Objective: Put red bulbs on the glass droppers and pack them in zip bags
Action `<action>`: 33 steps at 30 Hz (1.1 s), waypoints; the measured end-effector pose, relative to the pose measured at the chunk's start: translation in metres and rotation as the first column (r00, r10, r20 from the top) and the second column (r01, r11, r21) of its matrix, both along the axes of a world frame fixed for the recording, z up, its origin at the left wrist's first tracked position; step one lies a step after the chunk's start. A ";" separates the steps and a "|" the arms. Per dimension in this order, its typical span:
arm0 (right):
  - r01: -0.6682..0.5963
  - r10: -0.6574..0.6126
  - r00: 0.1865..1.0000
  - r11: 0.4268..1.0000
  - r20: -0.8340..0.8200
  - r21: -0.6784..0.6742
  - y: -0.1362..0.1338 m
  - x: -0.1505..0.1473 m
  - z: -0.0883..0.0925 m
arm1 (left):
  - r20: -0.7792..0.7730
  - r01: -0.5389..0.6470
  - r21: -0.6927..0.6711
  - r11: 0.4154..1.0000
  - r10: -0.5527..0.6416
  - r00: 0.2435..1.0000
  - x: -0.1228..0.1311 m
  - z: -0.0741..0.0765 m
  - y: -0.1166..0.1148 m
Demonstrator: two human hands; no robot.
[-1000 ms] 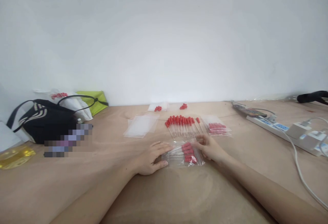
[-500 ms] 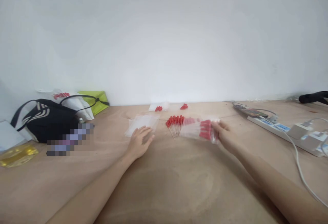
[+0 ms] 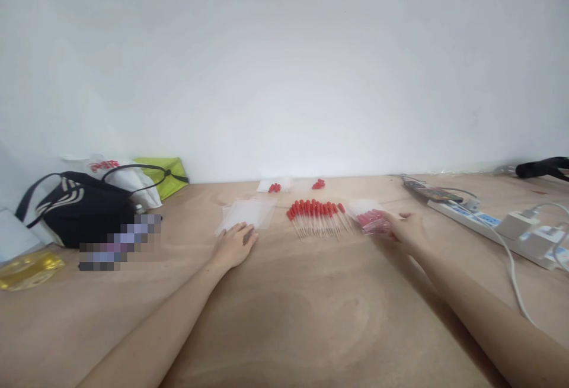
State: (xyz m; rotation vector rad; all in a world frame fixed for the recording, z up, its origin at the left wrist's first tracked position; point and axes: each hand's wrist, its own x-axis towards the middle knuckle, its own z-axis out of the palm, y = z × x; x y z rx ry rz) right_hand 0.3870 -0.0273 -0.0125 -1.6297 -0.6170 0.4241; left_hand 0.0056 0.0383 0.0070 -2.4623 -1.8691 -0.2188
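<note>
My right hand point(image 3: 402, 231) has its fingers closed on the near right edge of a clear zip bag point(image 3: 371, 222) that holds red pieces. The bag lies low at the table surface, just right of a row of thin pale sticks with red heads point(image 3: 315, 209). These sticks are fanned out side by side, heads toward the wall. To their left, my left hand point(image 3: 235, 244) lies flat, fingers stretched out, on the near edge of several clear plastic bags point(image 3: 246, 213). My left hand grips nothing.
Two small groups of red pieces point(image 3: 274, 188) lie on clear bags near the wall. On the left are a black bag point(image 3: 84, 213), a green bag point(image 3: 173, 175) and a yellow see-through item point(image 3: 33, 269). A phone point(image 3: 431, 191), power strip point(image 3: 466, 222) and white cable point(image 3: 511, 263) lie right.
My right hand has lowered the bag of red pieces and moved it right, uncovering more of the stick row. My left hand has drawn slightly back and left.
</note>
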 end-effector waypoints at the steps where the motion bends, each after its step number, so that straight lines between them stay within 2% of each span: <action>1: 0.079 -0.068 0.988 0.994 0.139 -0.072 -0.003 -0.001 0.003 | -0.028 0.005 0.023 1.000 -0.004 1.000 0.001 0.001 -0.002; 3: 0.201 -0.101 0.877 0.965 0.469 -0.169 -0.007 -0.008 0.011 | -0.105 0.044 0.073 0.996 -0.036 0.994 0.003 0.005 -0.007; 4: 0.193 -0.039 0.798 0.962 0.601 -0.194 -0.007 -0.014 0.015 | -0.153 0.076 0.092 0.993 -0.062 0.986 0.005 0.008 -0.010; 5: 0.134 0.058 0.723 0.966 0.688 -0.223 -0.007 -0.021 0.018 | -0.200 0.110 0.103 0.989 -0.088 0.976 0.007 0.010 -0.013; 6: 0.058 0.171 0.645 0.961 0.745 -0.270 -0.004 -0.029 0.022 | -0.240 0.137 0.107 0.985 -0.108 0.965 0.009 0.012 -0.016; 8: -0.045 0.386 0.495 0.906 0.779 -0.420 0.004 -0.048 0.028 | -0.285 0.157 0.098 0.983 -0.123 0.951 0.015 0.016 -0.023; 10: -0.022 0.515 0.418 0.829 0.748 -0.558 0.015 -0.063 0.031 | -0.291 0.148 0.087 0.985 -0.117 0.950 0.023 0.018 -0.033; 12: 0.034 0.550 0.429 0.783 0.716 -0.622 0.028 -0.074 0.032 | -0.285 0.157 0.085 0.984 -0.127 0.950 0.030 0.017 -0.044; 16: 0.091 0.526 0.514 0.752 0.678 -0.653 0.047 -0.078 0.028 | -0.168 0.288 0.161 0.944 -0.262 0.950 0.036 0.016 -0.056; 19: 0.091 0.514 0.563 0.740 0.647 -0.667 0.053 -0.076 0.023 | -0.064 0.361 0.287 0.887 -0.358 0.931 0.026 0.018 -0.045; 21: 0.074 0.510 0.589 0.739 0.628 -0.669 0.056 -0.077 0.021 | -0.016 0.371 0.311 0.875 -0.386 0.923 0.016 0.017 -0.035; 23: 0.047 0.502 0.611 0.749 0.613 -0.660 0.057 -0.079 0.019 | 0.026 0.398 0.247 0.884 -0.416 0.909 0.008 0.014 -0.027; 27: -0.021 0.450 0.659 0.812 0.603 -0.583 0.054 -0.081 0.025 | 0.118 0.439 -0.027 0.898 -0.433 0.894 0.004 0.008 -0.028; 29: -0.093 0.426 0.673 0.860 0.604 -0.502 0.050 -0.079 0.029 | 0.165 0.481 -0.151 0.864 -0.458 0.874 0.003 0.012 -0.032; 33: -0.279 0.391 0.700 0.920 0.597 -0.275 0.030 -0.073 0.029 | 0.261 0.590 -0.326 0.738 -0.529 0.807 -0.003 0.033 -0.037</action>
